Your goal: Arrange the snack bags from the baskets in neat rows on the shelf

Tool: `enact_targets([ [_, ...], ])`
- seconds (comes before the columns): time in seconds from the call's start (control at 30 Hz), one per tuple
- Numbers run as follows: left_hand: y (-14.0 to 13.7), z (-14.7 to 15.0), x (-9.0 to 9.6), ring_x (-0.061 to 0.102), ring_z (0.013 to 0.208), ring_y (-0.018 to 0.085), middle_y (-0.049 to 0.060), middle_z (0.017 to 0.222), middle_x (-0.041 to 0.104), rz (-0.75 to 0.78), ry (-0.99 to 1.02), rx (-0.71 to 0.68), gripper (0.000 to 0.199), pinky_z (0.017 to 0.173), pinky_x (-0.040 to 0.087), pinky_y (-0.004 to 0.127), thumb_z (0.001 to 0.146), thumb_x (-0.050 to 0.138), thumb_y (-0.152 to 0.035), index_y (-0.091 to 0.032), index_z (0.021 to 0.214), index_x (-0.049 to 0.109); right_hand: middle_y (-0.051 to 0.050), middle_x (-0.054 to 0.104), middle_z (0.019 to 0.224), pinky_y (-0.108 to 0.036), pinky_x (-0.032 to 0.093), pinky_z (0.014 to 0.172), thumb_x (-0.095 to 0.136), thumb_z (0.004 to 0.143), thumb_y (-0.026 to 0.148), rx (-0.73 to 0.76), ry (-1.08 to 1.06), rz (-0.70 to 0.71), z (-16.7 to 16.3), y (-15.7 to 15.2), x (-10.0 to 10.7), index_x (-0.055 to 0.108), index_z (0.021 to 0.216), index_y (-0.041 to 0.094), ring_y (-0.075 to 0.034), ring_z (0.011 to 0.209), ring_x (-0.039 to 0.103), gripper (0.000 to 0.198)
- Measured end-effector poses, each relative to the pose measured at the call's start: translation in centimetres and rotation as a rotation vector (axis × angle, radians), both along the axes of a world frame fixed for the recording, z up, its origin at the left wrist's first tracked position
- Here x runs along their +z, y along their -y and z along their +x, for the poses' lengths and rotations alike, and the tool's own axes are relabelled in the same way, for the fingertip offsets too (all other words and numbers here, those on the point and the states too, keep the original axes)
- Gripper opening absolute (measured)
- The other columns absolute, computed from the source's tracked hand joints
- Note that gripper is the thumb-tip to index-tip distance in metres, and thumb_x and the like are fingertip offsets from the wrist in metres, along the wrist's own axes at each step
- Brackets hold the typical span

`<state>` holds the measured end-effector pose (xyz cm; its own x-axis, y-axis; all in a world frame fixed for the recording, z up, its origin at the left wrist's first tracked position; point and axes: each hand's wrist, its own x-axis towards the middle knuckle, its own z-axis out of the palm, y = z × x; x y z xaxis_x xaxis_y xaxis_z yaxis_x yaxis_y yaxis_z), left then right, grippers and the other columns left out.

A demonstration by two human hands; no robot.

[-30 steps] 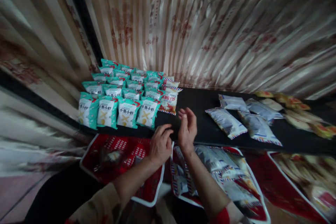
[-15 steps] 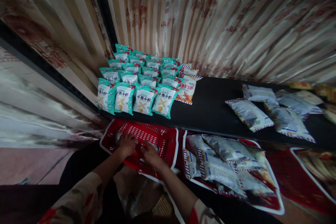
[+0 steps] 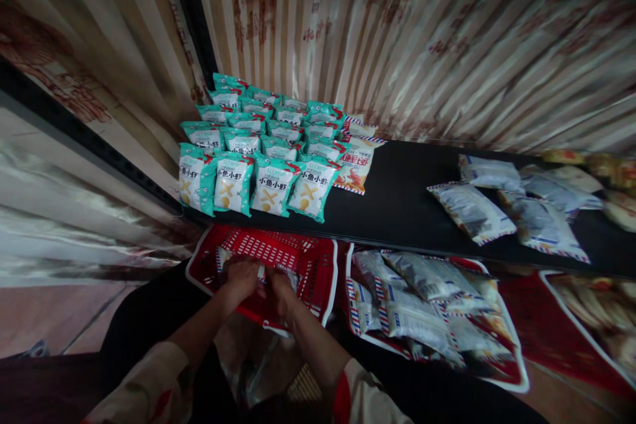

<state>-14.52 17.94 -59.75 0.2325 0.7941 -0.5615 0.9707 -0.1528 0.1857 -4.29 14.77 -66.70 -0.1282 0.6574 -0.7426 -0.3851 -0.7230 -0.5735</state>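
Note:
My left hand (image 3: pixel 242 280) is down inside a red plastic basket (image 3: pixel 325 288), its fingers curled over a snack bag (image 3: pixel 222 257) with a striped edge. Close beside it my right hand (image 3: pixel 281 286) is closed on another snack bag (image 3: pixel 292 277), partly visible behind its fingers. The fingertips of both hands are dim and partly hidden. Just above the basket, rows of teal-and-white snack bags (image 3: pixel 271 187) stand upright on the black shelf (image 3: pixel 392 212). An orange-and-white snack bag (image 3: pixel 355 165) with striped edges stands to their right.
A second red basket (image 3: pixel 521 371), heaped with silvery striped-edge bags, sits to the right. Further right is another basket (image 3: pixel 571 328) with pale goods. Several silvery bags (image 3: pixel 472 212) lie on the shelf's right part. A black post (image 3: pixel 191 13) and curtains (image 3: pixel 348 26) bound the shelf.
My two hands have come closer together in the basket; the right has shifted slightly left. The view has moved a little. The bags on the shelf stay as they were.

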Motion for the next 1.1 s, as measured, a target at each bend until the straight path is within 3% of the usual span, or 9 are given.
enact_targets([
  [0.13,1.3,1.7,3.1,0.054,0.112,0.031,0.014,0.13,0.052,0.179,0.036,0.032,0.045,0.087,0.046,0.041,0.079,0.054,-0.017,-0.027,0.123,0.054,-0.004,0.065,0.097,-0.031,0.053,0.064,0.07,0.067,0.044,-0.199,-0.056,-0.072,2.2,0.4,3.6,0.056,0.083,0.022,-0.019,0.088,0.062,0.03],
  [0.27,3.3,3.5,5.4,0.053,0.113,0.028,0.014,0.129,0.052,0.263,0.119,-0.018,0.053,0.089,0.047,0.039,0.082,0.041,-0.007,-0.025,0.131,0.048,-0.004,0.066,0.098,-0.031,0.053,0.068,0.073,0.066,0.042,-0.211,-0.154,-0.079,4.9,1.2,7.3,0.062,0.089,0.021,-0.019,0.091,0.062,0.034],
  [0.5,7.3,5.0,6.2,0.034,0.133,0.021,0.007,0.147,0.034,0.218,0.514,0.034,0.061,0.108,0.033,0.038,0.081,0.043,-0.012,-0.025,0.14,0.034,-0.005,0.071,0.081,-0.034,0.052,0.072,0.082,0.053,0.033,-0.314,-0.136,0.082,8.8,3.8,10.1,0.063,0.082,0.018,-0.024,0.085,0.066,0.038],
  [0.6,8.2,5.1,6.2,0.032,0.135,0.019,0.006,0.148,0.032,0.165,0.677,0.167,0.061,0.111,0.03,0.037,0.081,0.046,-0.02,-0.023,0.14,0.031,-0.005,0.072,0.081,-0.035,0.052,0.072,0.08,0.057,0.033,-0.312,-0.138,0.132,9.9,4.9,11.2,0.063,0.087,0.018,-0.024,0.084,0.067,0.037],
  [0.7,8.7,5.3,6.3,0.039,0.131,0.022,0.01,0.143,0.039,0.15,0.731,0.393,0.057,0.11,0.031,0.041,0.082,0.049,-0.03,-0.019,0.136,0.036,-0.005,0.072,0.082,-0.035,0.053,0.07,0.08,0.059,0.033,-0.375,-0.149,0.117,10.3,5.7,12.3,0.064,0.087,0.018,-0.024,0.08,0.068,0.035],
  [0.83,9.1,6.3,6.7,0.06,0.107,0.025,0.014,0.126,0.057,-0.014,0.994,0.776,0.062,0.092,0.048,0.042,0.076,0.057,-0.041,-0.017,0.13,0.038,-0.006,0.072,0.087,-0.033,0.054,0.068,0.081,0.056,0.032,-0.449,-0.216,0.084,9.7,6.5,13.8,0.064,0.089,0.017,-0.024,0.082,0.068,0.04],
  [0.93,9.2,7.2,7.3,0.065,0.095,0.025,0.014,0.111,0.066,-0.102,1.212,1.04,0.062,0.08,0.054,0.037,0.067,0.066,-0.047,-0.016,0.118,0.046,-0.006,0.072,0.091,-0.031,0.054,0.069,0.081,0.058,0.034,-0.449,-0.26,0.087,8.9,7.0,14.7,0.063,0.093,0.017,-0.023,0.086,0.067,0.043],
  [1.0,9.0,7.4,7.9,0.066,0.093,0.026,0.013,0.104,0.069,-0.048,1.224,1.089,0.057,0.078,0.054,0.036,0.061,0.07,-0.048,-0.016,0.105,0.052,-0.006,0.071,0.093,-0.031,0.054,0.072,0.081,0.059,0.038,-0.43,-0.238,0.098,8.6,7.3,14.7,0.061,0.094,0.017,-0.022,0.087,0.067,0.045],
  [1.1,8.3,7.0,8.7,0.067,0.091,0.027,0.011,0.099,0.07,0.07,1.149,1.006,0.054,0.077,0.054,0.036,0.062,0.066,-0.049,-0.016,0.102,0.055,-0.008,0.069,0.1,-0.034,0.053,0.081,0.08,0.058,0.042,-0.443,-0.083,0.161,9.2,7.6,13.7,0.057,0.103,0.018,-0.024,0.094,0.065,0.056],
])
